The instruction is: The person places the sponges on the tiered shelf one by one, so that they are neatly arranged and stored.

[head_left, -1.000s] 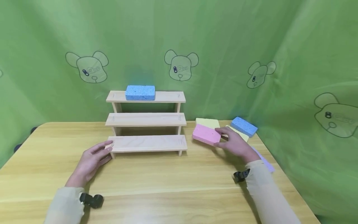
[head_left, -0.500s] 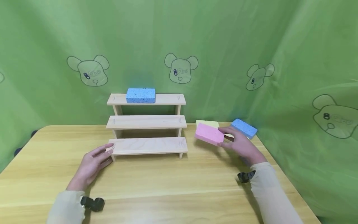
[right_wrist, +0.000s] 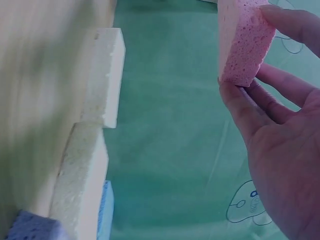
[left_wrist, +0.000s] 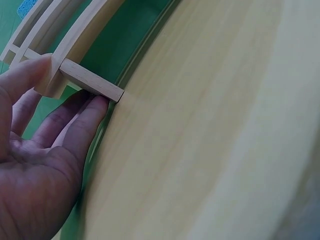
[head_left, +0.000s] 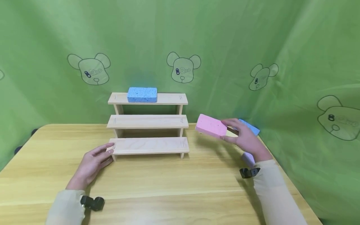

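My right hand point(head_left: 247, 142) pinches a pink sponge point(head_left: 211, 125) by its right end, thumb on one side and fingers on the other. The sponge is raised over the table to the right of a three-tier wooden shelf point(head_left: 149, 146). In the right wrist view the held sponge point(right_wrist: 247, 45) shows its porous end between the fingertips. At the left end of the lowest tier, my left hand point(head_left: 91, 162) holds the shelf; the left wrist view has its fingers against the leg point(left_wrist: 92, 80). A blue sponge point(head_left: 142, 94) lies on the top tier.
Behind the right hand lie another blue sponge point(head_left: 250, 126) and a yellow sponge point(head_left: 231, 133), both partly covered. A purple sponge point(head_left: 248, 158) sits by the right wrist. Two yellow sponges show in the right wrist view, the farther one point(right_wrist: 102, 75) end to end with the nearer. Green curtain point(head_left: 219, 62) surrounds the table.
The right hand has lifted the pink sponge off the pile of sponges and moved it slightly up and right. My left hand stays on the shelf's lowest tier.
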The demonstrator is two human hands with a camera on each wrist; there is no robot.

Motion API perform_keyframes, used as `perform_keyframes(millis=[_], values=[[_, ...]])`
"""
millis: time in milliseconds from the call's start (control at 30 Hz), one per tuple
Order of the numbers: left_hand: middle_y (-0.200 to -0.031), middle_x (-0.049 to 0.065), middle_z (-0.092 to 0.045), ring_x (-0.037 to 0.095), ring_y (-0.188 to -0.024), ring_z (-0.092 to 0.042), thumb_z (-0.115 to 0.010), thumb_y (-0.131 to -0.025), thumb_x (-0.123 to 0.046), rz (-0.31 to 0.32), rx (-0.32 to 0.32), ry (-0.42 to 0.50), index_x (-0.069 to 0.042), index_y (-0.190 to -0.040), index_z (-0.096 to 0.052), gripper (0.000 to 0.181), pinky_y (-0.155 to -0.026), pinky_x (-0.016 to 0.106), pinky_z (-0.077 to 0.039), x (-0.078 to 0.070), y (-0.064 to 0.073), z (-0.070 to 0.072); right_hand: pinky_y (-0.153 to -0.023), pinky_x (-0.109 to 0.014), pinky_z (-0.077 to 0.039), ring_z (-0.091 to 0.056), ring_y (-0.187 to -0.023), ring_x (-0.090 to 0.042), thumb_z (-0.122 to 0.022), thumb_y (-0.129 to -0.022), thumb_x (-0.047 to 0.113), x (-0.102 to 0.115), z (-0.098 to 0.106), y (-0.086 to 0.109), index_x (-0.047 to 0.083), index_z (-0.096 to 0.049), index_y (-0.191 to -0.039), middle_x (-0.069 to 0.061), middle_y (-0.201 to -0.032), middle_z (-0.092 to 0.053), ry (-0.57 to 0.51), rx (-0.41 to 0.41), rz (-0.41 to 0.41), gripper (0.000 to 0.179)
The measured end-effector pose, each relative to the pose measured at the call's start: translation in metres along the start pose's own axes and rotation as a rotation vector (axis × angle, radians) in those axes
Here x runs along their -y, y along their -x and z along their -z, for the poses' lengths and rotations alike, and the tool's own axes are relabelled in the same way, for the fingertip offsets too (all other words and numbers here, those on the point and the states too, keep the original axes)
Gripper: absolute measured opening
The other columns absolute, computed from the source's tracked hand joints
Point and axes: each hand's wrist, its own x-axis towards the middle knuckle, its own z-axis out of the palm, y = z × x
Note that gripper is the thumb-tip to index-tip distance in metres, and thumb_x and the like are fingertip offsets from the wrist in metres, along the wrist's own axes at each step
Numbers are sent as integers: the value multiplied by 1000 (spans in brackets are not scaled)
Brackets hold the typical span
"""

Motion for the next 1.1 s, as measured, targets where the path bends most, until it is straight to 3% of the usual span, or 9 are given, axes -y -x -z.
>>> perform_keyframes(millis=[400, 1100], values=[[-157, 22, -20, 5, -108, -60, -68, -94, -12, 4, -1, 9, -2, -135, -57, 44, -99, 31, -49, 0, 0, 0, -109, -42, -40, -46, -128, -39, -78, -86, 17, 20, 2, -13, -4, -49, -140, -14, -138, -46, -8, -11, 16, 65], [-158, 21, -19, 6, -109, -61, -69, -93, -11, 13, 4, 31, -2, -134, -57, 44, -99, 32, -49, 0, -1, 0, -111, -43, -37, -44, -131, -35, -79, -85, 16, 51, -7, -46, 1, -50, -141, -6, -140, -44, -27, -38, 52, 65]])
